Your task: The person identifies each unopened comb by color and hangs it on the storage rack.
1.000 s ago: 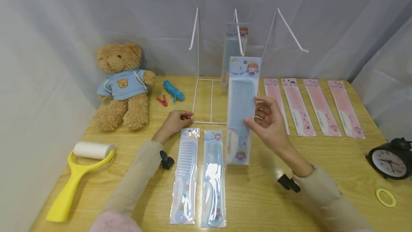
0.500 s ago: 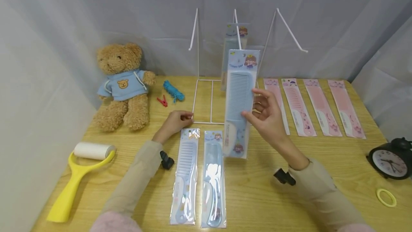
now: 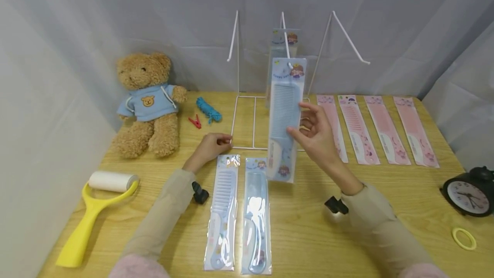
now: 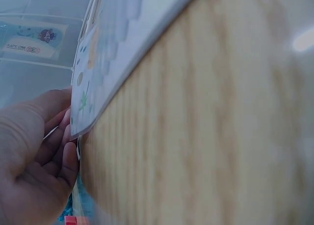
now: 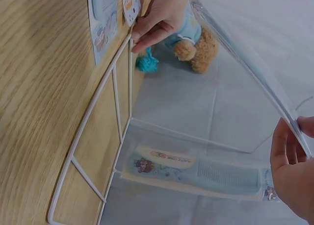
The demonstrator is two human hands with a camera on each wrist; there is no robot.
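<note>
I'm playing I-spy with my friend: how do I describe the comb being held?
Find the white wire rack on the table, then its middle prong. At that prong's tip is a blue comb pack. It's the only one pinched by the right hand; of the other blue packs, two lie flat and one hangs behind.

- At the right edge, the right hand [image 5: 292,173] grips a clear plastic package [image 5: 266,85], seen nearly edge-on.
- At the top, the left hand [image 5: 164,16] pinches the corner of a white wire rack [image 5: 74,149] on a wood-grain table [image 5: 34,87].
- Beyond the rack's base hangs a pale-blue packaged comb [image 5: 228,176].
- Near the left hand: a turquoise cord bundle [image 5: 147,62] and a fuzzy brown teddy bear [image 5: 200,47] in blue.
</note>
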